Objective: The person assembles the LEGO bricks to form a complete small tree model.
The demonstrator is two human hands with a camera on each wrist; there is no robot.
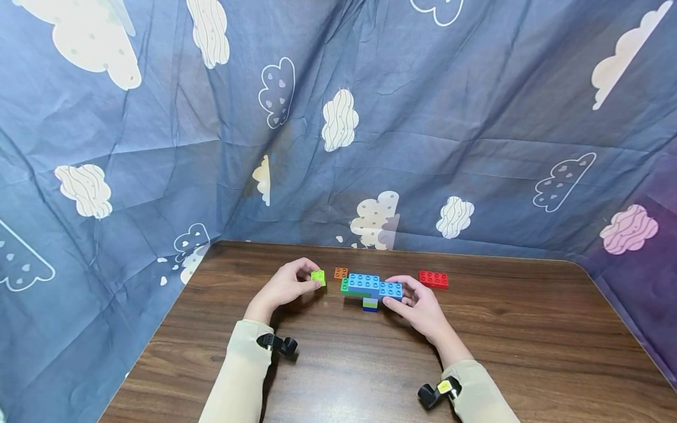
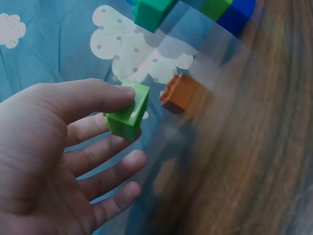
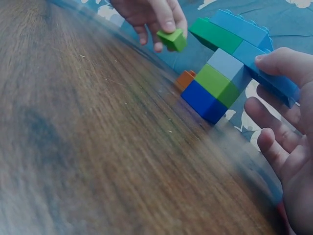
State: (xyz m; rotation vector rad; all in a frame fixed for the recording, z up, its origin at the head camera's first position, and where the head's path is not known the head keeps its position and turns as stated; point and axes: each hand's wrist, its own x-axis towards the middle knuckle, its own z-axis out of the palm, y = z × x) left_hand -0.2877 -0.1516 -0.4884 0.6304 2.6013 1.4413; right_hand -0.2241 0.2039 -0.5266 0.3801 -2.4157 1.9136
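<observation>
Between thumb and fingers, my left hand (image 1: 285,286) pinches a small lime-green toy brick (image 2: 128,111), held up off the table. A brick structure (image 1: 364,283) stands to its right. Its column stacks a dark blue brick (image 3: 205,102), a lime brick (image 3: 217,84) and a grey-blue brick (image 3: 228,66). On top, a green brick (image 3: 215,36) and a light blue brick (image 3: 266,68) reach out to either side, with another blue brick (image 3: 242,28) above. My right hand (image 1: 420,304) grips the right end of that light blue brick, thumb in front.
An orange brick (image 1: 341,272) lies behind and left of the structure. Farther right, a red brick (image 1: 433,279) rests on the wooden table (image 1: 349,364). A blue cloth (image 1: 402,158) with cloud prints hangs behind the table's back edge.
</observation>
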